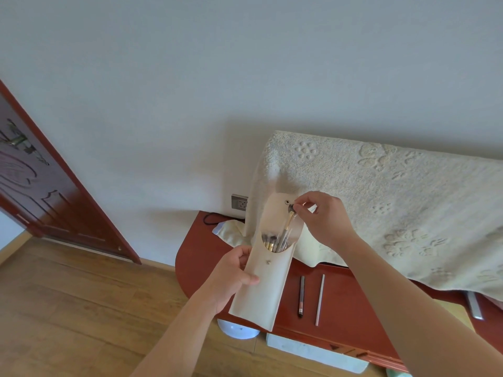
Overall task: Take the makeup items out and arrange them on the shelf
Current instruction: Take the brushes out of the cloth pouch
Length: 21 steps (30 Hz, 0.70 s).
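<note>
Left hand [234, 273] grips pouch [261, 289], held over shelf's [353, 322] left end. Right hand [324, 216] fingers [300, 206] pinch brush [289, 220] top, brush half out of pouch. Step: extracting brush. Two pencils [301, 296] lie near front edge. Next: probably lift brush clear, lay beside pencils.

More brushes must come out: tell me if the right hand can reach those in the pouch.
Probably yes: the pouch stands open, steadied by the left hand, its brushes exposed; but the right hand pinches one brush.

Brushes [275, 240] in pouch [261, 289] above shelf [206, 257]; pen [301, 296], stick [320, 299] on shelf right of pouch.
</note>
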Available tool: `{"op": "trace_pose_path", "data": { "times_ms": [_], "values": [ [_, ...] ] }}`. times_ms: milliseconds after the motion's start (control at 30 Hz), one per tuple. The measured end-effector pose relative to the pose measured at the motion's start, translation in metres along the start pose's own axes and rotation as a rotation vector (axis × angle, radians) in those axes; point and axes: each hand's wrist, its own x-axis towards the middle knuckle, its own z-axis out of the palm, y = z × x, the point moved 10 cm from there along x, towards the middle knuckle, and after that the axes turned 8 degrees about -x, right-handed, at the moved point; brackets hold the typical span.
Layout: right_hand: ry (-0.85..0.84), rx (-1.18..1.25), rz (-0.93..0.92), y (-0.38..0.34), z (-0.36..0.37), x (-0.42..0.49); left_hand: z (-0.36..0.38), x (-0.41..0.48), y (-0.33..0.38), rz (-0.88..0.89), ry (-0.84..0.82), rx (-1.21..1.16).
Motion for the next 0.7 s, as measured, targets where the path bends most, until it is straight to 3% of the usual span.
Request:
{"op": "trace_pose_path", "data": {
  "times_ms": [700],
  "values": [
    [0.169, 0.207, 0.154, 0.011, -0.034, 0.015, -0.018, 0.002, -0.004, -0.018, 0.103, 0.031]
  ]
}}
